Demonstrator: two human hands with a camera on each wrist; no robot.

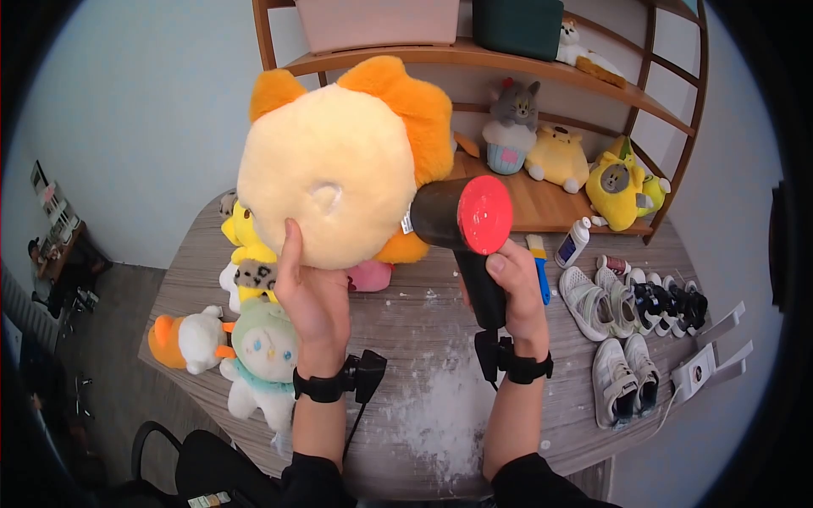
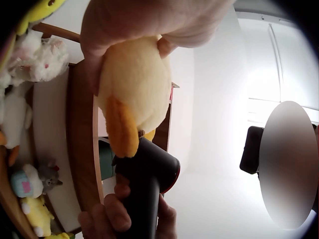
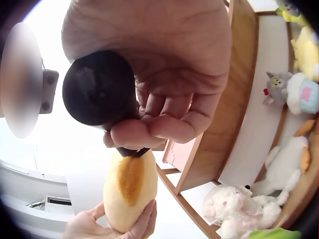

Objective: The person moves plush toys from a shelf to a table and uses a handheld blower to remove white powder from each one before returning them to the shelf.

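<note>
My left hand [image 1: 315,300] holds up a round cream plush toy [image 1: 296,161] with orange tufts around its edge. The thumb lies against the plush's pale side, and the other fingers are behind it. My right hand [image 1: 518,292] grips the handle of a black hair dryer [image 1: 436,216] with a red round end cap. The dryer's front points at the plush's right edge, beside a small white tag. Seen from the left wrist, the dryer's front [image 2: 142,154] comes right at an orange tuft [image 2: 122,129]. In the right wrist view, fingers curl around the dark handle [image 3: 99,89].
Several plush toys [image 1: 262,339] lie on the table's left side. Shoes [image 1: 622,372], a white bottle [image 1: 573,241] and a blue-handled brush [image 1: 539,267] are at the right. White powder [image 1: 440,415] marks the table front. Behind stands a wooden shelf [image 1: 474,55] with more plush toys.
</note>
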